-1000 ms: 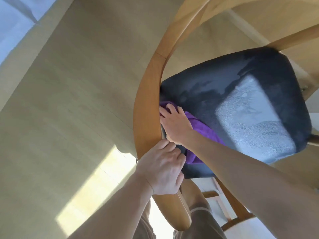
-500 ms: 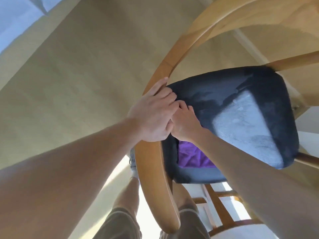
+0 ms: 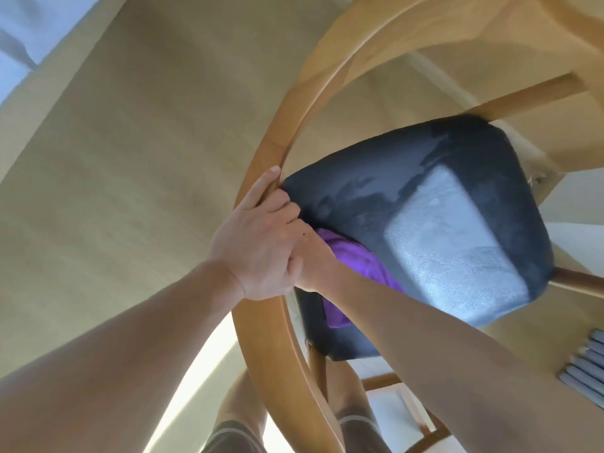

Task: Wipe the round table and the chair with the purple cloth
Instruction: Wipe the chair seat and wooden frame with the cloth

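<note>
The chair has a curved wooden back rail and a dark padded seat with a sunlit patch. My left hand grips the rail from the outside, thumb lying along the wood and fingers curled over its inner edge. My right hand reaches under the rail and rests on the purple cloth at the seat's near-left edge. Its fingers are hidden behind my left hand. The cloth lies bunched on the seat beneath my right wrist and forearm.
Pale wood floor fills the left side, with a bright sun patch near my legs. More light wooden structure arches across the top right. Grey slats show at the right edge. Chair rungs sit below the seat.
My left hand slid farther up the rail from its lower end, still gripping the wood. My right hand carried the cloth along the seat's rail-side edge and became covered by my left hand.
</note>
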### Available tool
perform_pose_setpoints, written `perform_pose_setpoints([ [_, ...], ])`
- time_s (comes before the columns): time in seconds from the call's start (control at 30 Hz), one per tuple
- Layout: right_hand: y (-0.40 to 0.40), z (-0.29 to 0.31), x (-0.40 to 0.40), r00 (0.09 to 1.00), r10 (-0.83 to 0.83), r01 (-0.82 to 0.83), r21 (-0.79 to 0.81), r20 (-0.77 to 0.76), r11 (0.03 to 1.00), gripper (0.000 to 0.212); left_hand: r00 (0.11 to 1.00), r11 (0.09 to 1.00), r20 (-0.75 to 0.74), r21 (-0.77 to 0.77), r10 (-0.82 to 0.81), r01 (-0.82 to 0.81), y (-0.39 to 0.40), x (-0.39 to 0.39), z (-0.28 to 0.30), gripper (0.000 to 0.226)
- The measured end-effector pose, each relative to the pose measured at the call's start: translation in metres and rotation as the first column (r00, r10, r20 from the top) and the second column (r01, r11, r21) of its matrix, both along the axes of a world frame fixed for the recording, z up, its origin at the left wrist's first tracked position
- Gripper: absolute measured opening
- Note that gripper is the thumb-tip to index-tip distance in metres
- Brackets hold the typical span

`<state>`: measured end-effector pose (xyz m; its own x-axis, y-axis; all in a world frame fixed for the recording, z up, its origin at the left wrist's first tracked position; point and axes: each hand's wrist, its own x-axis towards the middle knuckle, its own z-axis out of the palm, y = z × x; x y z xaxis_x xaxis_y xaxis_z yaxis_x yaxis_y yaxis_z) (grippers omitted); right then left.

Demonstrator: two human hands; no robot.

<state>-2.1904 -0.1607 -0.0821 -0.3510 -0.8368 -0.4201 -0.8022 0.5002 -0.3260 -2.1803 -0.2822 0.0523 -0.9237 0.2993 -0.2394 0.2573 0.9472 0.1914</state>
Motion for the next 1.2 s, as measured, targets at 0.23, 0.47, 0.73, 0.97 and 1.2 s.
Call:
perform_pose_setpoints([
  [0.23,-0.001,-0.006,-0.037,0.993,0.078,-0.085,-0.083,-0.085,0.993,0.028,1.000,0.999,-0.017,0.029,0.024,-0.024,-0.002,0.002,-0.003,0.033],
  [0.47,-0.008,-0.007,-0.134,0.875,-0.443,0.476,0.189,-0.194,0.859,0.043,1.000,1.000,0.006,-0.001,0.001,-0.001,-0.006,0.003,-0.006,0.027],
  [0.73,-0.035,-0.007,-0.048,0.956,-0.292,0.289,0.131,0.010,0.948,0.041,0.998,0.998,-0.051,0.055,0.029,-0.026,-0.002,0.002,-0.002,0.029],
  [0.97,-0.012,0.006,-0.052,0.997,-0.013,0.010,0.047,0.071,0.999,0.031,1.000,1.000,0.005,0.000,-0.017,0.017,-0.003,-0.001,0.001,0.027],
  [1.2,-0.040,0.015,-0.033,0.988,-0.121,0.116,0.062,0.091,0.991,0.046,0.998,1.000,0.063,-0.026,0.013,-0.012,-0.003,-0.001,-0.003,0.047],
])
